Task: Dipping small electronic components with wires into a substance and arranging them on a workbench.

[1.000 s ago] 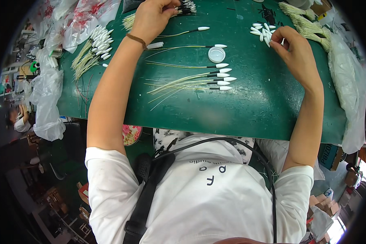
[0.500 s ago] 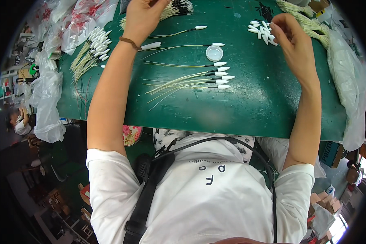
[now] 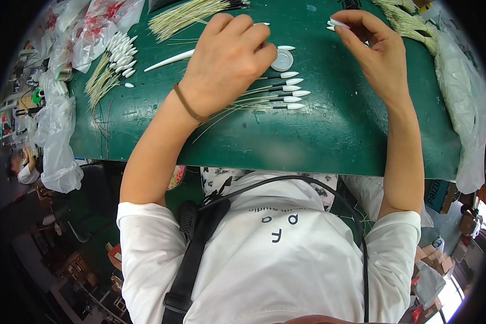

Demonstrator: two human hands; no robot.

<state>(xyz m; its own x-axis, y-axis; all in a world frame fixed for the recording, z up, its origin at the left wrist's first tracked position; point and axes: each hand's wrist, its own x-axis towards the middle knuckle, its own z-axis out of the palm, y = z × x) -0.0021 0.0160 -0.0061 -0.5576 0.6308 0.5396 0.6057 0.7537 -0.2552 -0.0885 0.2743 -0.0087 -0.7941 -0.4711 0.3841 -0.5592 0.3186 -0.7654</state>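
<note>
My left hand (image 3: 229, 62) is over the middle of the green table, its fingers curled closed; whatever they hold is hidden. Under and beside it lies a row of thin pale stems with black sleeves and white pointed tips (image 3: 291, 93). A small round white cap (image 3: 282, 60) sits just right of its fingers. Behind the wrist a long tapered white stick (image 3: 170, 59) shows in part. Over at the right, my right hand (image 3: 373, 54) pinches a small white pointed tip (image 3: 337, 23) between thumb and forefinger, mostly covering a pile of loose ones.
A bundle of pale stems with black ends (image 3: 186, 19) lies at the far edge. White-tipped stems (image 3: 119, 56) are heaped at left, beside clear plastic bags (image 3: 105, 27). More pale bundles (image 3: 410, 27) and a plastic sheet (image 3: 453, 102) line the right side.
My left hand has come back from the far stem bundle, moving right and nearer, over the row. My right hand has shifted slightly left and now pinches a white tip.
</note>
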